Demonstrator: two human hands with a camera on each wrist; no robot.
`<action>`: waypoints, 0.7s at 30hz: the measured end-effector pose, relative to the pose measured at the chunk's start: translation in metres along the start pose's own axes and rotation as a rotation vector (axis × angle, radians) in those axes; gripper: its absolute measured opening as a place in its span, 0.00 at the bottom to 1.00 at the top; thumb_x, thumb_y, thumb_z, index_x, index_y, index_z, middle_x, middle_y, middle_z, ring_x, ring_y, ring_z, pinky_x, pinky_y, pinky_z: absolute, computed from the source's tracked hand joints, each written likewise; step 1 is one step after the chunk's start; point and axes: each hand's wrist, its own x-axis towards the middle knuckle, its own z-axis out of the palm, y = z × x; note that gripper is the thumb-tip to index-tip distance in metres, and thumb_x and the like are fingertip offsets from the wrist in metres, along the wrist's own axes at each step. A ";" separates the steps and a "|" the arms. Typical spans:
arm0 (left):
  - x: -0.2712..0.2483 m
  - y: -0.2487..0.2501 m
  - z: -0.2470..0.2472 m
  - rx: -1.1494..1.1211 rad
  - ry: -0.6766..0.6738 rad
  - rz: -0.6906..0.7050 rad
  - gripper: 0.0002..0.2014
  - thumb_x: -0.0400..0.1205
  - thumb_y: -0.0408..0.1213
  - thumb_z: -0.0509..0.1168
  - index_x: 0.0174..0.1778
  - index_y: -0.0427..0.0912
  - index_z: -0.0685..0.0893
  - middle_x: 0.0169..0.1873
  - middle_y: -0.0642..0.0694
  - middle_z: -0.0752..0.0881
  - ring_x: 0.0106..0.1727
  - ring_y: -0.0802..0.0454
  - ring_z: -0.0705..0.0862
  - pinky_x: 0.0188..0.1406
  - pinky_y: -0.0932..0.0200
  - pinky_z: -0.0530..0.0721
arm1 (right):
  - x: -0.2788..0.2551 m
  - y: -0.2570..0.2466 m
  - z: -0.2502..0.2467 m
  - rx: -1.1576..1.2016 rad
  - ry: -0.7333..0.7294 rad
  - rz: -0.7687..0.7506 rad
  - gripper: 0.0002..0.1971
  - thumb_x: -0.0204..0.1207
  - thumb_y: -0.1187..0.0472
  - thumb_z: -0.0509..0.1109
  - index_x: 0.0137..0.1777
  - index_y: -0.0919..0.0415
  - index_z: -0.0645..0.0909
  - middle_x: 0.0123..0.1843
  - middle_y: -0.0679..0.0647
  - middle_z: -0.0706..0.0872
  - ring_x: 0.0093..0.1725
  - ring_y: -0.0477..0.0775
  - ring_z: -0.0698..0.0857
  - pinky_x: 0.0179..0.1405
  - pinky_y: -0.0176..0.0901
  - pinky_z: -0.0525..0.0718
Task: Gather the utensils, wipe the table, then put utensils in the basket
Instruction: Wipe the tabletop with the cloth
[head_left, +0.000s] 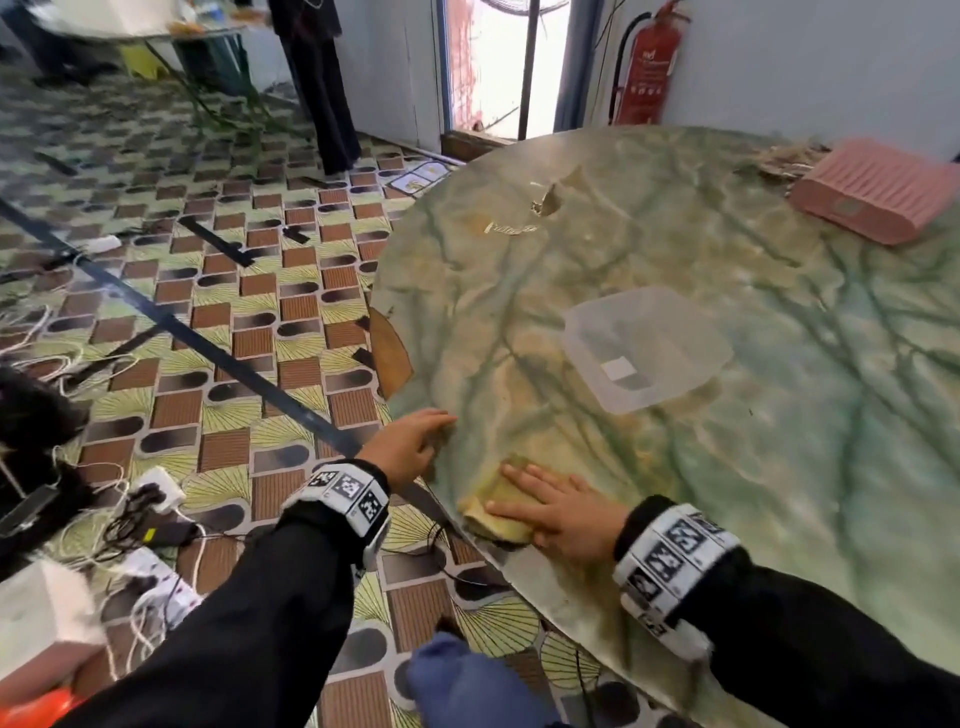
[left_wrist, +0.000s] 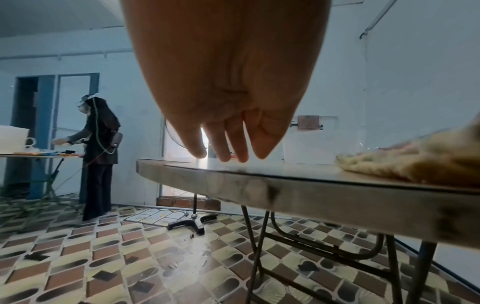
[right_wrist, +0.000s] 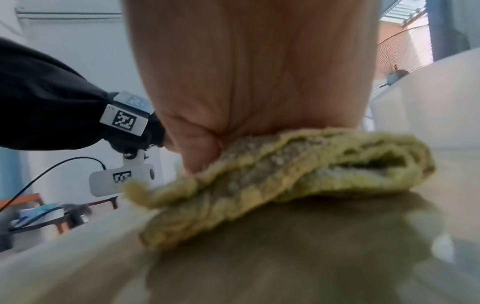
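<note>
My right hand (head_left: 550, 504) lies flat, fingers straight, pressing a folded yellow cloth (head_left: 501, 493) onto the round green marbled table (head_left: 675, 234) near its near-left edge. The right wrist view shows the palm (right_wrist: 249, 72) on the cloth (right_wrist: 285, 174). My left hand (head_left: 428, 434) rests straight fingers on the table's rim just left of the cloth, holding nothing; its fingertips (left_wrist: 226, 156) touch the table edge (left_wrist: 285, 191). A pink ribbed basket (head_left: 878, 192) sits at the far right. A blurred brownish heap (head_left: 784, 161) lies beside it; I cannot make out utensils.
An empty clear plastic container (head_left: 644, 348) stands mid-table. A tear (head_left: 545, 200) and a pale scrap (head_left: 509, 228) mark the far left of the tabletop. Cables and power strips (head_left: 156, 488) litter the patterned floor. Another person (left_wrist: 101, 154) stands at a far table.
</note>
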 end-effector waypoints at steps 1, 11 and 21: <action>0.010 -0.006 -0.004 0.015 -0.022 0.012 0.22 0.83 0.29 0.58 0.75 0.42 0.71 0.77 0.46 0.69 0.76 0.50 0.68 0.75 0.64 0.61 | 0.007 0.006 -0.007 0.013 0.014 0.039 0.31 0.84 0.58 0.54 0.80 0.35 0.44 0.84 0.46 0.34 0.83 0.53 0.37 0.80 0.60 0.44; 0.072 -0.065 -0.061 0.156 -0.188 0.079 0.25 0.79 0.36 0.67 0.73 0.47 0.74 0.78 0.44 0.65 0.78 0.46 0.64 0.78 0.55 0.61 | 0.121 -0.020 -0.083 0.187 0.125 0.302 0.31 0.84 0.57 0.53 0.81 0.37 0.41 0.84 0.53 0.32 0.83 0.58 0.38 0.78 0.67 0.47; 0.147 -0.088 -0.102 0.156 -0.299 0.204 0.25 0.74 0.36 0.72 0.68 0.46 0.78 0.68 0.47 0.73 0.69 0.49 0.74 0.69 0.61 0.70 | 0.092 0.005 -0.084 0.262 0.060 0.355 0.32 0.84 0.59 0.52 0.81 0.39 0.39 0.83 0.48 0.31 0.83 0.54 0.36 0.80 0.60 0.45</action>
